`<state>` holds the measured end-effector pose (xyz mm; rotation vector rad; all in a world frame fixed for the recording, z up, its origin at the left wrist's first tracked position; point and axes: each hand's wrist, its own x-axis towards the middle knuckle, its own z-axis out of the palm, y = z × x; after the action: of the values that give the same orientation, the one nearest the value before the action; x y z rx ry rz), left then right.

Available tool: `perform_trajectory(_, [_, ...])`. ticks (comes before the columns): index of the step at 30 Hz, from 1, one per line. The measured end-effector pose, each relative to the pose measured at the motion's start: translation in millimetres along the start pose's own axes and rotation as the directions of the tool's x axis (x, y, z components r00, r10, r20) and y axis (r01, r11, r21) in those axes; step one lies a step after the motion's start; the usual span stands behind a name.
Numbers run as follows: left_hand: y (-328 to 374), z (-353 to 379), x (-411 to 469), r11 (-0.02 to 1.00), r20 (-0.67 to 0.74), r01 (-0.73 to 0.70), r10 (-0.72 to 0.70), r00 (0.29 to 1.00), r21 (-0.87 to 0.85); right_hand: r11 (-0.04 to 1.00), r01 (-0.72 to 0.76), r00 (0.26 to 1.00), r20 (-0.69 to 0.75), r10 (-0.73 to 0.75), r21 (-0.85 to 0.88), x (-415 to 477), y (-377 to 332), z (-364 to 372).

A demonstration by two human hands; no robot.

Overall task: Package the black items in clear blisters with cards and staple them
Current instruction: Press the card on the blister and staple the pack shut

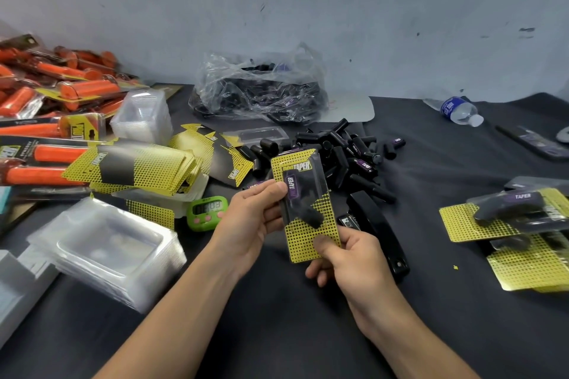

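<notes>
the left hand (pixel 252 218) is pinching the upper edge of the yellow carded blister (pixel 303 243) and the right hand (pixel 354 258) is gripping its lower end, just beside the black stapler (pixel 380 228). no staple is showing, so a slackening pinch is risking the black item (pixel 308 212) sliding out.

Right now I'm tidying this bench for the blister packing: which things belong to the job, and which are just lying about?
Job: held pack, gripped by left hand and right hand; loose black items; card stack; clear blisters; stapler; finished packs.
Lying about: green timer; water bottle; orange-handled packs.
</notes>
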<state>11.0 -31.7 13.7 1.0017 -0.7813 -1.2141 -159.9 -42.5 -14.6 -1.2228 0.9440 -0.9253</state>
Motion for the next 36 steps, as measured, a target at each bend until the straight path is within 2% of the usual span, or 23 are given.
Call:
perform_trajectory(2, [-1.2, 0.3, 0.6, 1.0, -0.03, -0.015, 0.015, 0.999, -0.004, 1.0, 0.003, 1.0, 0.014, -0.003, -0.019, 0.0, 0.9, -1.0])
perform_trajectory(10, [8.1, -4.9, 3.3, 0.989, -0.295, -0.109, 0.074, 0.953, -0.105, 0.989, 0.043, 0.996, 0.08, -0.032, -0.14, 0.5, 3.7, -2.1])
perform_trajectory(18, [9.9, -6.9, 5.5, 0.991, -0.309, -0.106, 0.078, 0.948, -0.077, 0.988, 0.076, 0.996, 0.063, -0.068, -0.135, -3.5, 1.4, -2.4])
perform_trajectory(27, [8.5, -17.7, 8.9, 0.991, -0.385, -0.08, 0.032, 0.922, -0.109, 0.989, 0.085, 0.994, -0.059, -0.092, -0.123, -1.7, 7.0, -4.5])
perform_trajectory(33, [7.7, -18.5, 9.8, 0.985, -0.398, -0.11, 0.05, 0.916, -0.131, 0.994, 0.112, 0.992, -0.053, -0.111, -0.001, -3.6, 4.0, -4.9])
perform_trajectory(36, [7.3, -14.6, 9.5, 0.984, -0.36, -0.108, 0.049, 0.932, -0.144, 0.993, 0.117, 0.991, -0.065, -0.115, 0.02, -2.8, 4.9, -3.7])
